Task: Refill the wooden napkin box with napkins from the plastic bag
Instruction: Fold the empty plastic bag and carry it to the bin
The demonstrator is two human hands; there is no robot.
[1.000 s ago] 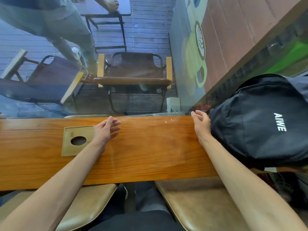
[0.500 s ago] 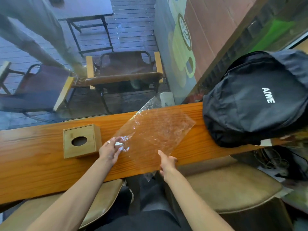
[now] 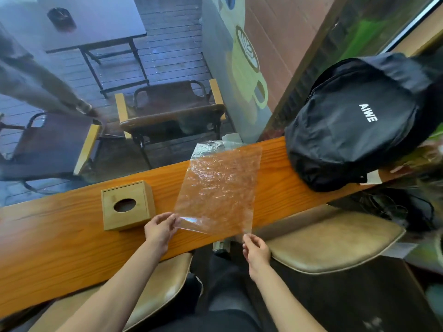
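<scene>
Head view. The plastic bag point(image 3: 217, 188) is clear, flat and crinkled. It is spread above the wooden desk point(image 3: 60, 243), and its far edge reaches past the desk's far edge. No napkins can be made out inside the bag.

Left hand point(image 3: 160, 230): the grip is closed on the bag's near left corner, pinched between thumb and fingers.

Right hand point(image 3: 256, 251): the grip is closed on the bag's near right corner, fingers curled. This hand sits off the near edge of the desk, above the gap between two stools.

The wooden napkin box point(image 3: 127, 205) stands upright on the desk, just left of the left hand and apart from the bag. Its top panel has an oval opening; the opening shows dark, and its contents cannot be determined.

A black backpack point(image 3: 354, 123) marked "AIWE" lies on the right end of the desk, well apart from the bag. Two tan cushioned stools point(image 3: 335, 243) stand below the near edge.
</scene>
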